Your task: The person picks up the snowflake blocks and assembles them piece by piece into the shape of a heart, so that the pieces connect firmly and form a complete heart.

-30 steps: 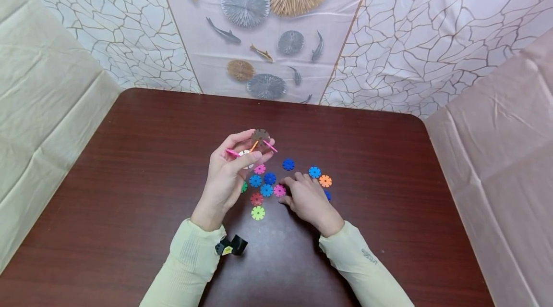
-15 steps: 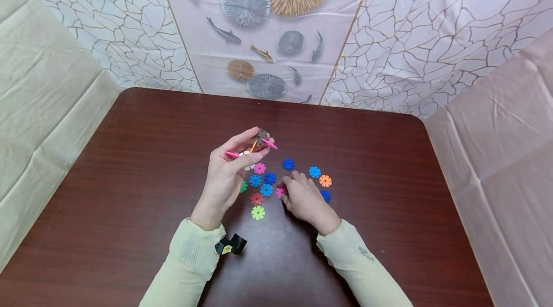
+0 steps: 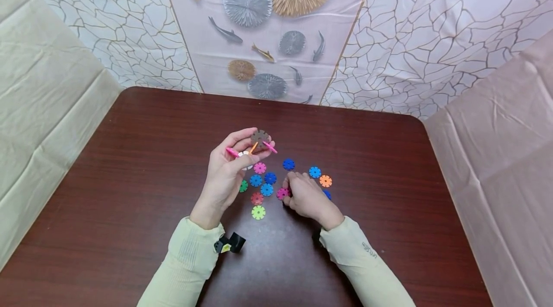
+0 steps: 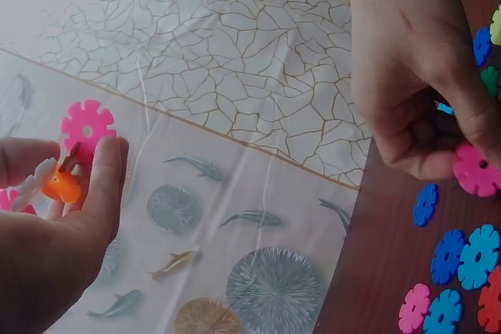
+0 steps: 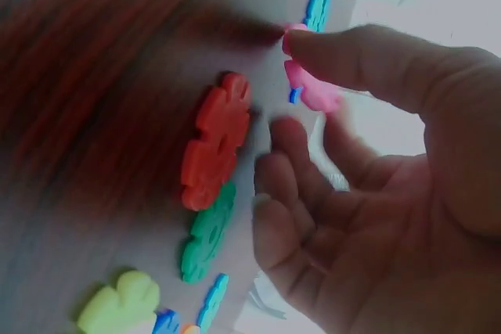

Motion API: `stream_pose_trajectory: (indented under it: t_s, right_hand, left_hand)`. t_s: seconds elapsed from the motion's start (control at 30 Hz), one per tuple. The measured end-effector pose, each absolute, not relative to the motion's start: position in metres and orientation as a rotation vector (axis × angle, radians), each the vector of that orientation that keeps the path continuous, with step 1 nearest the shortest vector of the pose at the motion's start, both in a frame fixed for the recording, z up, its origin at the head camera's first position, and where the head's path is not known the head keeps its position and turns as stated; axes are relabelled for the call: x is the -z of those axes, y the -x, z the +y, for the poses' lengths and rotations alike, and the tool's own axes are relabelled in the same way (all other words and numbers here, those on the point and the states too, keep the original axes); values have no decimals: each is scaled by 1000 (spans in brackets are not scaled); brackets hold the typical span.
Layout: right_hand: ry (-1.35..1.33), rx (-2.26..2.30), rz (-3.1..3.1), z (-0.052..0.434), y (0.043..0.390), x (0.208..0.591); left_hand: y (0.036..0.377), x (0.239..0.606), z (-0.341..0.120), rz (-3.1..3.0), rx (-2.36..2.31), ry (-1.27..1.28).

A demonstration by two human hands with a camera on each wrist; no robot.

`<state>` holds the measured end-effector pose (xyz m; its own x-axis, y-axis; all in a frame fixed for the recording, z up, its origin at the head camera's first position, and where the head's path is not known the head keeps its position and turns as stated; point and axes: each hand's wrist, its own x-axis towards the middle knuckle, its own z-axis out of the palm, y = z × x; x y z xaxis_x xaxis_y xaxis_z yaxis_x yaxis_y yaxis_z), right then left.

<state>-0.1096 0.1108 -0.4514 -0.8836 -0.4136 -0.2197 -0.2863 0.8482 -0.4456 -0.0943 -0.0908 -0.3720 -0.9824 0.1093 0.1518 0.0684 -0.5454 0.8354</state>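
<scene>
While a pink disc (image 3: 282, 194) sat between thumb and finger of a person's pinching right hand (image 3: 308, 195), the left hand (image 3: 224, 170), fingers curled, gripped joined discs (image 3: 258, 137) beyond and left of the pink one; an orange disc (image 3: 326, 181) lay to its right on the table (image 3: 380, 153).

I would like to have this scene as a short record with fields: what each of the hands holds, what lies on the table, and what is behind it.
Left hand: holds joined notched discs in brown, white, orange and pink
Right hand: pinches a pink disc
Loose discs: blue, pink, red, green, orange, yellow-green
Loose disc nearest the person: the yellow-green disc
Table: dark reddish-brown
Behind the table: patterned backdrop with fish and round motifs
</scene>
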Motion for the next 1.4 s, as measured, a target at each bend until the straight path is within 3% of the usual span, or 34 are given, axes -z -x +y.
stream_pose_trajectory:
  t_s: [0.27, 0.6, 1.4]
  right_hand:
    - [403, 1315, 2612, 111, 106, 434]
    - [488, 2151, 2279, 105, 86, 385]
    - [539, 2128, 2358, 99, 79, 379]
  left_hand:
    - [96, 374, -92, 1450, -2743, -371]
    - [96, 374, -92, 1459, -2752, -342]
    - [92, 375, -87, 1448, -2673, -446]
